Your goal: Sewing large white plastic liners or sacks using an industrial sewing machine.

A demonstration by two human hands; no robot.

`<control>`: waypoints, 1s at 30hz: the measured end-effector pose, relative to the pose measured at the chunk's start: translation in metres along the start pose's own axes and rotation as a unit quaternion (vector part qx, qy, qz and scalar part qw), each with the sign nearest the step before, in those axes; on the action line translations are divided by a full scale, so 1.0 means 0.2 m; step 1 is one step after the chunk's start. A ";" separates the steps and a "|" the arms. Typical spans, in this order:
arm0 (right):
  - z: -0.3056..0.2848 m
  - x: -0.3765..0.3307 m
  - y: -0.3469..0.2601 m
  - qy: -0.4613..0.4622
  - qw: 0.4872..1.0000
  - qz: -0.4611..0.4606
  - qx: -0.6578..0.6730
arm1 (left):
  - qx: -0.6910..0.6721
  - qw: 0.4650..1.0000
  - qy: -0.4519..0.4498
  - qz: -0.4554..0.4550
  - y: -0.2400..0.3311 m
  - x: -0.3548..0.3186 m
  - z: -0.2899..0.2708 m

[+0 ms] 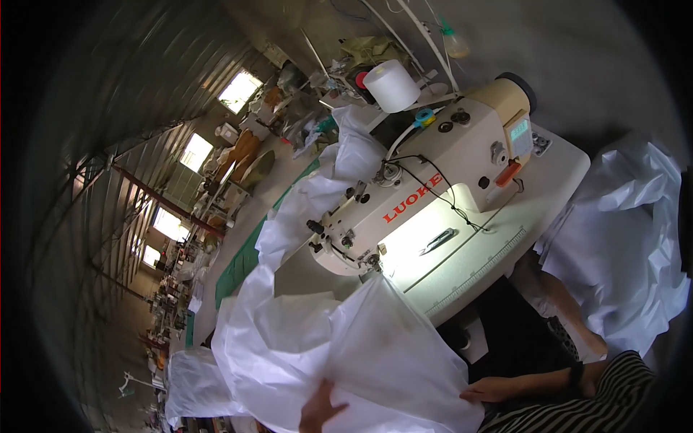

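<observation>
A large sheet of thin white fabric [346, 346] lies bunched in front of me, with one corner running up under the needle area of a cream sewing machine [426, 187]. My left hand [321, 411] presses on the fabric near the bottom edge, fingers spread. Further right, my right hand [491, 391] rests flat on the fabric's right edge; its forearm wears a striped sleeve and a dark wristband. Neither hand visibly pinches the cloth.
The machine stands on a pale table [534, 195] with a ruler strip along its front edge. A white thread cone [391, 85] sits behind the machine. More white fabric [621, 238] is piled at the right. A long workshop with windows stretches away at the left.
</observation>
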State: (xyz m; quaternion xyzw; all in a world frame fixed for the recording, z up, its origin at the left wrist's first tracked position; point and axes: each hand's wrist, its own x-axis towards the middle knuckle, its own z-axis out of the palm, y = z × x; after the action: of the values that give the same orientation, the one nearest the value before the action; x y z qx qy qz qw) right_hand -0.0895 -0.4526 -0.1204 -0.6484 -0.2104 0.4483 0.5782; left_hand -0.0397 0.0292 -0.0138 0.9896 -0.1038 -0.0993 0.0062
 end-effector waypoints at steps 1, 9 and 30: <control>-0.01 0.03 0.02 -0.016 0.999 0.036 0.012 | 0.003 0.993 -0.107 -0.054 0.08 -0.04 -0.03; -0.01 0.04 0.06 0.028 0.993 0.017 -0.116 | -0.161 0.961 0.154 0.161 1.14 0.72 -0.44; -0.32 0.28 -0.61 0.405 0.870 -0.140 -0.244 | -0.064 0.952 0.273 0.125 1.02 1.03 0.00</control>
State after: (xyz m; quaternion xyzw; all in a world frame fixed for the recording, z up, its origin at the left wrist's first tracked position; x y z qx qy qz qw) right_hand 0.0225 -0.4150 -0.0300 -0.8575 -0.1487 -0.0050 0.4926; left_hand 0.1169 -0.2134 -0.0475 0.9555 -0.2149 0.1698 0.1095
